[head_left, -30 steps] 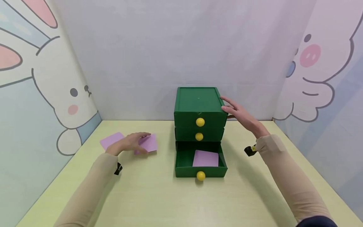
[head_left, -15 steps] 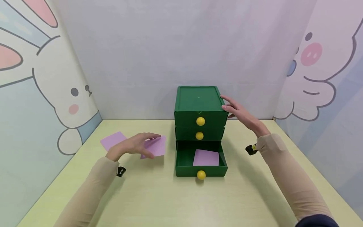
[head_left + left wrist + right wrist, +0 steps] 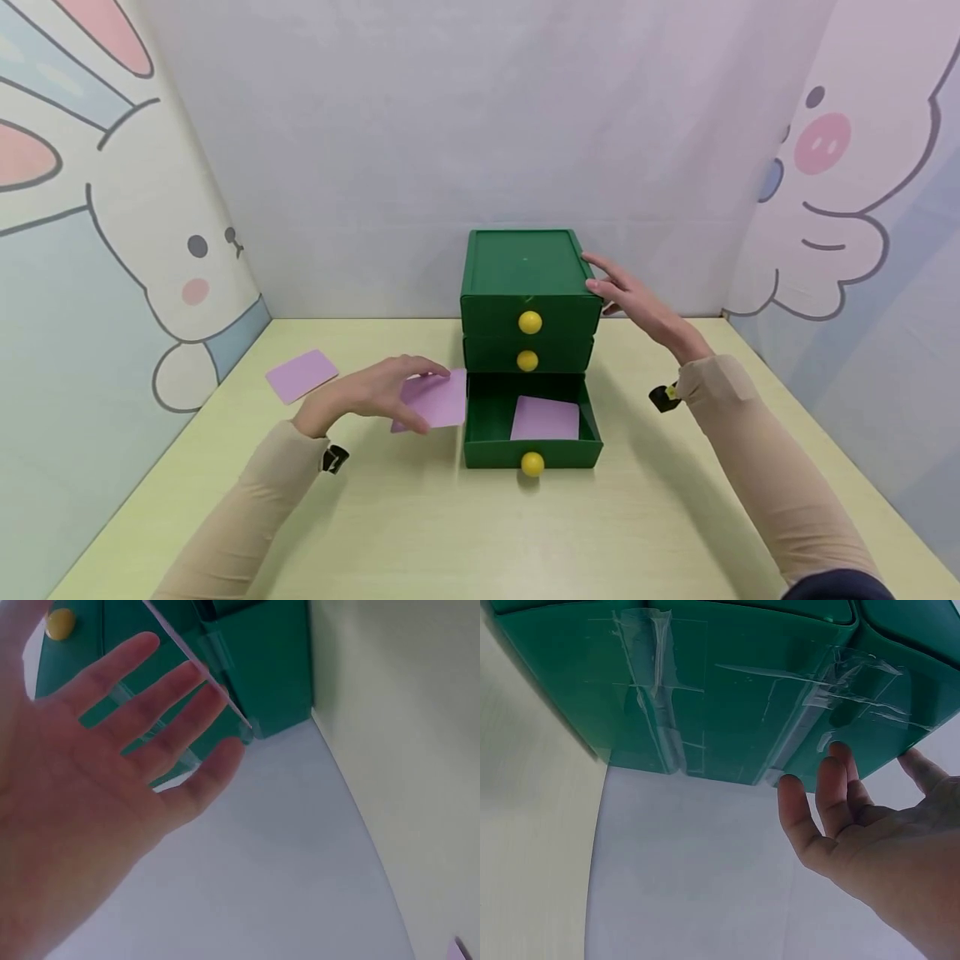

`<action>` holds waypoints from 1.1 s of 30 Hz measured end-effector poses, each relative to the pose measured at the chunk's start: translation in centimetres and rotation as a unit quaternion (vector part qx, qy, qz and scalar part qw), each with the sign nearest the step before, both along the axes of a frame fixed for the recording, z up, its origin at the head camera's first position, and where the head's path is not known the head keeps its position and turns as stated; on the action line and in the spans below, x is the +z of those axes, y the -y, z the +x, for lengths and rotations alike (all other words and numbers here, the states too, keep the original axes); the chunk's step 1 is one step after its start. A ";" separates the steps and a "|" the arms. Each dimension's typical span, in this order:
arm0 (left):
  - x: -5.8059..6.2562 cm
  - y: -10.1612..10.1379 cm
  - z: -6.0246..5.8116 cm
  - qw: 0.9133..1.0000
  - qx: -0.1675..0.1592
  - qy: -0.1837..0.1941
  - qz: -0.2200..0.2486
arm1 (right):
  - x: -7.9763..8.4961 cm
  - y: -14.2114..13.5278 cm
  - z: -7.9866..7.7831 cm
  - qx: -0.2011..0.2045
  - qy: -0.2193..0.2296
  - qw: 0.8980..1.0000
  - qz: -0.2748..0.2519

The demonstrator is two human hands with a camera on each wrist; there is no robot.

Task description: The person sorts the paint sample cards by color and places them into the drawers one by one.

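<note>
My left hand (image 3: 382, 392) holds a thin purple card (image 3: 442, 400) by its edges between thumb and fingers, raised over the table just left of a green drawer unit (image 3: 525, 262). In the left wrist view the card (image 3: 187, 649) shows nearly edge-on at the fingertips. The unit's bottom drawer (image 3: 487, 454) is pulled out, and a second purple card (image 3: 545, 419) lies in it. My right hand (image 3: 641, 304) rests with extended fingers at the upper right side of the unit. The right wrist view shows its fingertips at the taped green side wall (image 3: 727, 697).
Another purple card (image 3: 302, 375) lies on the pale wooden table (image 3: 375, 517) at the left. The two upper drawers are closed, each with a yellow round knob (image 3: 529, 322). A white cloth wall (image 3: 360, 167) stands behind.
My left hand has carried the purple card rightward, up to the side of the pulled-out drawer, uncovering the card on the table. The right hand has stayed at the unit.
</note>
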State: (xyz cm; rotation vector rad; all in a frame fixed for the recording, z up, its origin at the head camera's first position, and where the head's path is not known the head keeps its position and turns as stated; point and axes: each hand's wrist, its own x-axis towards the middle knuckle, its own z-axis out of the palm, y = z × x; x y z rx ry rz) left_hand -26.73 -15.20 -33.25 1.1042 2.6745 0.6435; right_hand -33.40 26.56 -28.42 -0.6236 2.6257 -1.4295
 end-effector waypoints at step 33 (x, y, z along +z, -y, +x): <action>0.0 -8.3 0.4 0.997 -0.038 -0.045 -0.043 | -0.3 -0.1 0.0 -0.007 -0.015 1.000 0.001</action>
